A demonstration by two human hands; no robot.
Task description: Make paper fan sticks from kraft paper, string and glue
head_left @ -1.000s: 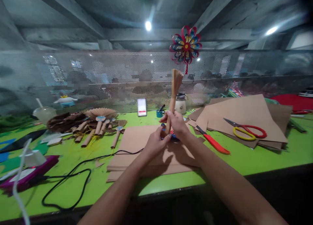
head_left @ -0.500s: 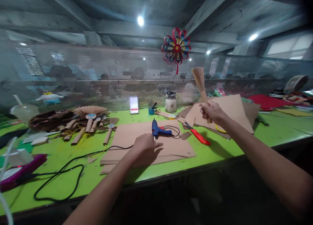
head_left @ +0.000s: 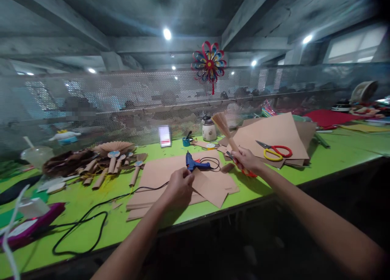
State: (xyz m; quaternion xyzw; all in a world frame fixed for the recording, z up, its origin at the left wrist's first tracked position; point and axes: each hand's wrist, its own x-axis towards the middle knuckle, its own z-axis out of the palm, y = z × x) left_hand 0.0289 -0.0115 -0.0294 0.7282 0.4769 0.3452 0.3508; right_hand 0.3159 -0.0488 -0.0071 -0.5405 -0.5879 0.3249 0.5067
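My right hand is closed round the narrow end of a closed, pleated brown paper fan, its wider end tilted up and left. Right below that hand is a red-handled knife, partly hidden; whether the fingers touch it I cannot tell. My left hand pinches one corner of a brown paper piece that lies askew over the brown paper stack. A blue hot glue gun lies on the stack just beyond my left fingertips.
Finished paper fans lie at left, near a purple power strip and black cord. At right, scissors rest on brown sheets. A phone and a bottle stand at the back.
My right hand has come down and left with the folded fan, over the knife. My left fingers have closed, and a paper piece now sticks out askew beside them. The scissors have come into full view.
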